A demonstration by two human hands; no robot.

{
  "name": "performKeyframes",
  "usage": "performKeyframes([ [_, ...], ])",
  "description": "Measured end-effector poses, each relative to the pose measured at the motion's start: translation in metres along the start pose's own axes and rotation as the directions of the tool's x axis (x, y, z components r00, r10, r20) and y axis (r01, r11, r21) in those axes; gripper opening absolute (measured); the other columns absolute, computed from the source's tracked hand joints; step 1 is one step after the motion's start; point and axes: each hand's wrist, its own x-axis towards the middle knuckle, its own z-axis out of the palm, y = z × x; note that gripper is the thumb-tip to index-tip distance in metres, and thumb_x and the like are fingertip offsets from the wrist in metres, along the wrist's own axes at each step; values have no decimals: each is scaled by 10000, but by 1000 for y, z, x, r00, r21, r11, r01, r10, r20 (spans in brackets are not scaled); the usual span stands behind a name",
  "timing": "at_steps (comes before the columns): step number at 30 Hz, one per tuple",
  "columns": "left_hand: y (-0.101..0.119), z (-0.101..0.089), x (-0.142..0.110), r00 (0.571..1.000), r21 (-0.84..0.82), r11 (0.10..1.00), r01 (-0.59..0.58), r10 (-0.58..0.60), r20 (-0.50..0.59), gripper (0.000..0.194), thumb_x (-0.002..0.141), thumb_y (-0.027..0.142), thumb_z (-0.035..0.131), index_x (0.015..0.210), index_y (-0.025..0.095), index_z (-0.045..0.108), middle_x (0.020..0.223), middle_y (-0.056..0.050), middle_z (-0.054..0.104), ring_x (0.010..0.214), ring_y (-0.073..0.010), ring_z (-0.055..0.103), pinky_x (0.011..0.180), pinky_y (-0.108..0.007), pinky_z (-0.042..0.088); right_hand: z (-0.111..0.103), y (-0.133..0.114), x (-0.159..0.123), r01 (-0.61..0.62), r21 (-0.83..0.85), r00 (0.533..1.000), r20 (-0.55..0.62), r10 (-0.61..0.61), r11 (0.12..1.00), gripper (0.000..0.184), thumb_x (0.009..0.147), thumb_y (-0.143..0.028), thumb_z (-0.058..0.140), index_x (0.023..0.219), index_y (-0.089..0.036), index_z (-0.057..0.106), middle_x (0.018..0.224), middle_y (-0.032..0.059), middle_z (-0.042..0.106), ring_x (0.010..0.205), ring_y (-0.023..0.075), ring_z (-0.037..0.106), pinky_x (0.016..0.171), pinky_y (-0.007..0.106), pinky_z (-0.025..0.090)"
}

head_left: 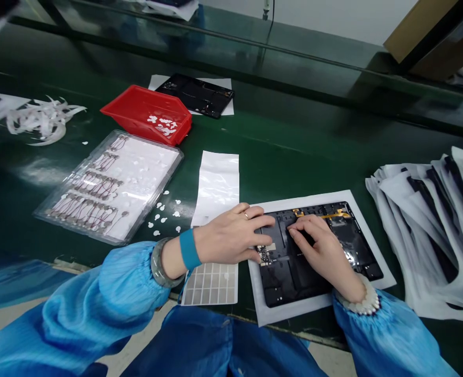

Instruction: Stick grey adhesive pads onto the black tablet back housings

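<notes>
Head view: on the green bench (302, 136), a stack of wrapped panels (423, 230) leans loosely to the right of the work; a knock from the right sleeve (396, 335) could send it sliding. A white sheet (261, 309) lies near the front edge of the bench with the black housing (306, 273) flat on top, so uneven pressure might make the sheet slip and carry the housing along. The left hand (231, 235) is spread, fingers reaching over the housing's left side; the right hand (318, 246) is drawn into a pinch above the middle, but whether anything sits between its fingertips I cannot tell. Its beaded bracelet (367, 302) hangs close to the housing's lower edge and could scuff it. A knuckle might also snag the orange ribbon (335, 214), and careless fingers could press on the circuit board (268, 256).

As for looks, the housing is a thin rectangle with rounded corners, opened to show its inside: mostly black, with glossy glare at the right, the ribbon along the upper part, the board at the left, and tiny pale specks at the lower left, too small to identify.
</notes>
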Motion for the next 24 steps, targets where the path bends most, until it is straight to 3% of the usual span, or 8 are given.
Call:
performKeyframes([
  [3, 2, 1, 0, 999, -37, 999, -32, 33, 12, 221, 856, 370, 611, 1050, 265, 609, 1262, -53, 495, 1128, -256, 426, 890, -370, 304, 1, 1, 0, 3, 2, 1000, 0, -3, 1000, 157, 904, -279, 474, 859, -217, 611, 896, 60, 609, 896, 208, 565, 808, 375, 454],
  [11, 2, 1, 4, 999, -70, 997, -31, 33, 30, 191, 825, 338, 649, 1003, 273, 630, 1216, -36, 521, 1113, -250, 441, 878, -362, 316, 0, 1, 0, -5, 0, 1000, 13, 5, 1000, 163, 906, -292, 472, 863, -215, 609, 905, 58, 602, 915, 207, 558, 828, 375, 448],
  [20, 11, 7, -4, 998, 64, 996, -55, 56, -19, 303, 891, 371, 545, 1182, 290, 566, 1214, -39, 540, 1092, -259, 456, 876, -380, 327, 0, 0, 0, -5, 3, 1000, 12, 5, 1000, 183, 913, -310, 465, 863, -213, 612, 904, 66, 603, 907, 207, 555, 828, 389, 451],
  [24, 16, 4, -11, 997, 80, 997, 6, 0, -73, 319, 914, 334, 504, 1207, 217, 549, 1217, -63, 544, 1094, -250, 465, 890, -362, 347, 1, 2, 0, 0, 13, 1000, 14, 0, 1000, 176, 909, -312, 470, 855, -216, 607, 904, 58, 604, 905, 204, 560, 835, 379, 447],
])
